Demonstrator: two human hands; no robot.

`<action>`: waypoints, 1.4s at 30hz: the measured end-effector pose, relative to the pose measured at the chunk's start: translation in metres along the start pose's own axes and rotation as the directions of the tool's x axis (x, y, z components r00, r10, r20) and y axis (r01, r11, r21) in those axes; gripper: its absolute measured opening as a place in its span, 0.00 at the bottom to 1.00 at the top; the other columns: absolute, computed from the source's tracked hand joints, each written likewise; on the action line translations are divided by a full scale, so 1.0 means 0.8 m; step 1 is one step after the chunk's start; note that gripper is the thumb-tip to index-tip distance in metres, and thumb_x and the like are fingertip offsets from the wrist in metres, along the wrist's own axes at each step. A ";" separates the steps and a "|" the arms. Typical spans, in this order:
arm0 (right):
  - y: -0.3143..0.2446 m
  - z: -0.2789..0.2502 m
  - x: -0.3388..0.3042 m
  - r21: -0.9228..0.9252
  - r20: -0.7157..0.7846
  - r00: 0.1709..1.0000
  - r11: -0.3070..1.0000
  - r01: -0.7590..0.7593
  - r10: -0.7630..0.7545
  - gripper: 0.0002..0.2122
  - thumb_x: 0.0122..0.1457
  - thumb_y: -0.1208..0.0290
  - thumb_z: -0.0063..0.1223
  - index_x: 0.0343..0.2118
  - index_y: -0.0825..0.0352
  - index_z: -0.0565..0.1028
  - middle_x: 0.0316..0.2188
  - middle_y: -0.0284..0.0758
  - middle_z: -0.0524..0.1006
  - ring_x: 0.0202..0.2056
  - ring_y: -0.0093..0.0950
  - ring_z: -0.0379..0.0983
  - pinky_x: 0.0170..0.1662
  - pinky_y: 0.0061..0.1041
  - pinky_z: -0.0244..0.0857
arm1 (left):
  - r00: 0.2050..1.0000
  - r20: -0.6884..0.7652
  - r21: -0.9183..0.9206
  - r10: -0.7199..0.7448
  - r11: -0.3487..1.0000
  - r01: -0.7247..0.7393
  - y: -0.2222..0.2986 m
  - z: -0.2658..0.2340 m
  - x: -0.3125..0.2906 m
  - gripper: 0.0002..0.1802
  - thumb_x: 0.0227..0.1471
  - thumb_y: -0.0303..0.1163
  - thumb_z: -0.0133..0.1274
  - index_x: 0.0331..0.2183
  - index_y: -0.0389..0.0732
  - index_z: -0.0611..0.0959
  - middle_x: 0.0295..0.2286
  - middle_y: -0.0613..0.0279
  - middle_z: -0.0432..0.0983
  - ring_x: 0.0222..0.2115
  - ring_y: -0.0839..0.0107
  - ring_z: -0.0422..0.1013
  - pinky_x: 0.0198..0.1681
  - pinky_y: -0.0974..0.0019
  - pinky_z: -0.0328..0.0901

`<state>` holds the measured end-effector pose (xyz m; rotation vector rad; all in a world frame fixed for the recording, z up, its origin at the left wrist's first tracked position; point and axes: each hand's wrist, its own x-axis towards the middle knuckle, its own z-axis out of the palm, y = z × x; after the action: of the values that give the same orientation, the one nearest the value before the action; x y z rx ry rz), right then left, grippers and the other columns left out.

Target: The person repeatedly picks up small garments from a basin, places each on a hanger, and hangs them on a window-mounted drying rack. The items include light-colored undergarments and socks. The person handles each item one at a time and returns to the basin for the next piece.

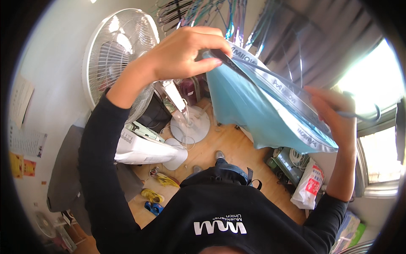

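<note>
A pair of light blue underpants with a grey lettered waistband hangs stretched in front of me at chest height. My left hand is closed, pinching one end of the waistband between thumb and fingers. Along the waistband's opening runs a thin blue-grey clothes hanger, its hook sticking out to the right. My right hand is closed around the hanger near the hook, beside the other end of the waistband. Some of the right fingers are hidden, and I cannot tell whether they also hold the cloth.
Many hangers hang at the back beside a dark curtain. A standing fan and a white appliance stand left. Yellow shoes lie on the wooden floor; a white bag stands right, near the window.
</note>
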<state>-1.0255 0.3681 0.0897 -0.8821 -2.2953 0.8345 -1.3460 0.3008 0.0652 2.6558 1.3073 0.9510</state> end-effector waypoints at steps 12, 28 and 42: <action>0.035 -0.004 0.071 0.045 0.178 0.977 0.993 0.113 -0.119 0.11 0.55 0.66 0.53 0.38 0.66 0.77 0.15 0.26 0.70 0.14 0.11 0.61 0.16 0.10 0.50 | 0.622 -0.181 -0.855 -0.762 0.434 0.283 -0.075 0.143 -0.123 0.36 0.52 0.51 0.48 0.53 0.33 0.63 0.51 0.56 0.60 0.54 0.68 0.56 0.57 0.64 0.49; 0.053 0.004 0.099 0.200 0.171 0.984 0.980 0.018 -0.053 0.10 0.55 0.68 0.52 0.36 0.66 0.78 0.14 0.26 0.70 0.13 0.10 0.59 0.14 0.09 0.47 | 0.469 -0.167 -0.952 -0.867 0.266 0.153 -0.080 0.162 -0.144 0.24 0.50 0.36 0.54 0.47 0.33 0.72 0.42 0.63 0.70 0.42 0.77 0.63 0.47 0.73 0.56; 0.099 -0.030 0.125 0.106 0.286 0.875 0.920 0.376 -0.391 0.42 0.40 0.45 0.61 0.56 0.63 0.60 0.53 0.40 0.65 0.54 0.35 0.61 0.56 0.38 0.54 | 0.869 -0.241 -0.047 -0.432 0.900 0.434 -0.007 0.066 0.006 0.07 0.49 0.29 0.53 0.26 0.34 0.76 0.16 0.62 0.68 0.17 0.73 0.62 0.21 0.72 0.56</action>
<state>-1.0432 0.4959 0.0757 -0.2639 -2.5799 0.8841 -1.3194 0.3199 0.0232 2.1407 1.8546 1.2208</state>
